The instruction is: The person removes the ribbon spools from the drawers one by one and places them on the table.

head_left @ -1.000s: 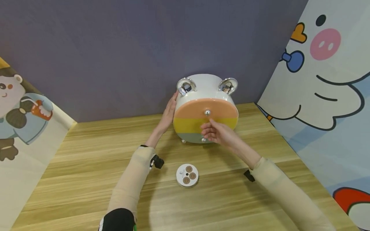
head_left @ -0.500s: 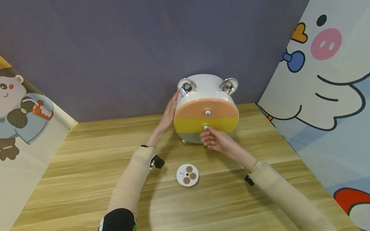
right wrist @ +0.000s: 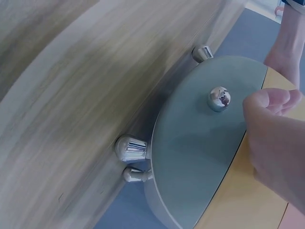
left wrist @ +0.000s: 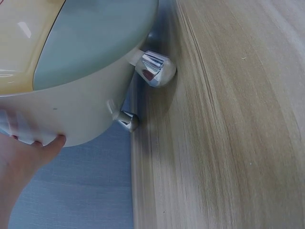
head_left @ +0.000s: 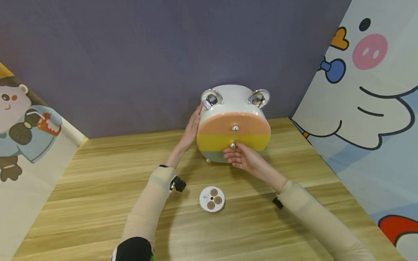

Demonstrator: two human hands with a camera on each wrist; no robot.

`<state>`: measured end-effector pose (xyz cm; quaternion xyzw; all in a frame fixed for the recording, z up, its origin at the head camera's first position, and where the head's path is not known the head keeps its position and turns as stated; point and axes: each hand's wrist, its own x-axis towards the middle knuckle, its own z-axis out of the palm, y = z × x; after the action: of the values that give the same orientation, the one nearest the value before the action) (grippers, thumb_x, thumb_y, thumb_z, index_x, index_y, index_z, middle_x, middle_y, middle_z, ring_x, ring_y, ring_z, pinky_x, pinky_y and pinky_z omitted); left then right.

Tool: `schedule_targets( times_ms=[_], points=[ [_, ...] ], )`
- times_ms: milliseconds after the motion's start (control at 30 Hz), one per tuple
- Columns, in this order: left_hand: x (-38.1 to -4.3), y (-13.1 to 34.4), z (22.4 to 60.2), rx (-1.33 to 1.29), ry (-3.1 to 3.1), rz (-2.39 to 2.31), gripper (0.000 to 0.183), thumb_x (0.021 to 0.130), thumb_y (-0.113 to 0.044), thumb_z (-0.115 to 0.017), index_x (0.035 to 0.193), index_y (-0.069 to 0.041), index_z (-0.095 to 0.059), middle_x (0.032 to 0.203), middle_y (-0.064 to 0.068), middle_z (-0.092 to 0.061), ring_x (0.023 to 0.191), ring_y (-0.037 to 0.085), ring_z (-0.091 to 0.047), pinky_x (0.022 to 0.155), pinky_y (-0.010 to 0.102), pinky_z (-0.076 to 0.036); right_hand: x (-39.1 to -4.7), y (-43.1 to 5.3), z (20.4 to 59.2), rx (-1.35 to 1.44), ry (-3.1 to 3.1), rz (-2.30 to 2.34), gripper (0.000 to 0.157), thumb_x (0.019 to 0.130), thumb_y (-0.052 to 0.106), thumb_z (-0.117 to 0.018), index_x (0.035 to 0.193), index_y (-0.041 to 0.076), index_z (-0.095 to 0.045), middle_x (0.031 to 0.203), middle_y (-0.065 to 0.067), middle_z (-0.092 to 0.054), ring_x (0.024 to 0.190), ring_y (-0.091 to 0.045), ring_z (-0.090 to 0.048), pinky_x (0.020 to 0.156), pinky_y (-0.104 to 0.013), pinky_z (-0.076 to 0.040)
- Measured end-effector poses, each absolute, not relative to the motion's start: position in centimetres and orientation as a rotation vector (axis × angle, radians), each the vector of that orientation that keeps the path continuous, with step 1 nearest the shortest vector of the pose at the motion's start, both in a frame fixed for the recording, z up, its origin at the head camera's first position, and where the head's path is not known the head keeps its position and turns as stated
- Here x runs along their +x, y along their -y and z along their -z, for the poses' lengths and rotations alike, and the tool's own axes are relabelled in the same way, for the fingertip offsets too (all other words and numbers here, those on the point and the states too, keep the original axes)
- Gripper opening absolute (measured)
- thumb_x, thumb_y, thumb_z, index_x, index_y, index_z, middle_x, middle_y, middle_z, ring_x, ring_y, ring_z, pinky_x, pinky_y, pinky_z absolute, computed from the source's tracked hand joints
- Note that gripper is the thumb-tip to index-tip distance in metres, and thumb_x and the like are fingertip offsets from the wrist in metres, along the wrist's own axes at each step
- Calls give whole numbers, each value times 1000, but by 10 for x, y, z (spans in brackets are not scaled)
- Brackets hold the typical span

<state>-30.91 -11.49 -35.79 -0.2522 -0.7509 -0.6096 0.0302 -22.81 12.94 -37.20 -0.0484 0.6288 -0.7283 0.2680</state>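
A small white drawer cabinet with silver ears stands against the grey wall. Its front has an orange, a yellow and a grey-green drawer, all closed. My right hand is at the yellow drawer, its thumb and curled fingers around the silver knob. In the right wrist view that knob is hidden behind the right hand, while the grey-green drawer's knob shows. My left hand rests with extended fingers against the cabinet's left side. The left wrist view shows the left hand touching the white side wall.
A round white disc with brown circles lies on the wooden table in front of the cabinet. The grey wall rises close behind it. Cartoon-printed panels border the table on both sides.
My right hand has come down from between the upper knobs to the yellow drawer's knob, and its fingers have moved slightly left around it. The left hand has stayed against the cabinet.
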Motion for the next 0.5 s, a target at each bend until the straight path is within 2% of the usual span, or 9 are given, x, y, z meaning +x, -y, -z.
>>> schedule_targets(
  times_ms=[133, 500],
  points=[
    [-308, 115, 358, -776, 2305, 1878, 53, 108, -25, -20, 161, -24, -13, 169, 5, -7, 157, 26, -6, 125, 57, -7, -228, -127, 372, -124, -1677, 1981, 57, 109, 41, -26, 133, -5, -50, 94, 7, -71, 86, -7, -66, 79, -19, -53],
    [-308, 115, 358, -785, 2300, 1874, 53, 108, -24, -20, 161, -23, -13, 169, 6, -7, 157, 26, -5, 125, 57, -6, -226, -124, 370, -87, -1627, 2041, 49, 109, 38, -27, 126, 0, -52, 91, 6, -71, 83, -8, -65, 78, -20, -52]
  ],
)
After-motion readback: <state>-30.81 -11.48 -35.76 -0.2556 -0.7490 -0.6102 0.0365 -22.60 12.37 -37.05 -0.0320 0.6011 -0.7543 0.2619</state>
